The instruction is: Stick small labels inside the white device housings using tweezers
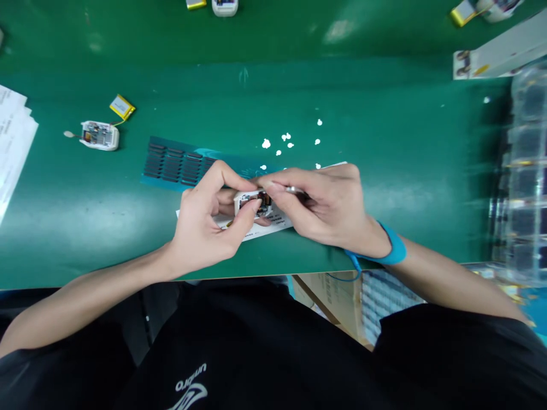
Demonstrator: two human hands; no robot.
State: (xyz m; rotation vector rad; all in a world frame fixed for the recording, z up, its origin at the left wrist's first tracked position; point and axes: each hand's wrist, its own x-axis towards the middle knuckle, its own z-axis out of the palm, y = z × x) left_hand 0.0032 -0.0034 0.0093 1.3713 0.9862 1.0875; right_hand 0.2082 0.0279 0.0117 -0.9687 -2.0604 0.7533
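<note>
My left hand [209, 219] is closed around a small white plastic housing [236, 206], thumb across its open face. A circuit board [261, 206] shows inside, partly covered by fingers. At the housing's right end, my right hand [322, 202] has thumb and forefinger pinched together, touching or very near its edge. A small silvery object [294, 189] shows between the right fingers; most of it is hidden. Under both hands lies a printed white paper [273, 226]. Behind them, a blue-green sheet [147, 181] carries rows of dark strips [175, 164].
Small white stickers or pads [266, 143] lie scattered beyond my hands. Another open white device [100, 135] with a yellow battery [122, 107] is at left, near papers [12, 136]. Clear plastic bins [527, 171] line the right. A blue wrist strap [393, 245] trails a cord.
</note>
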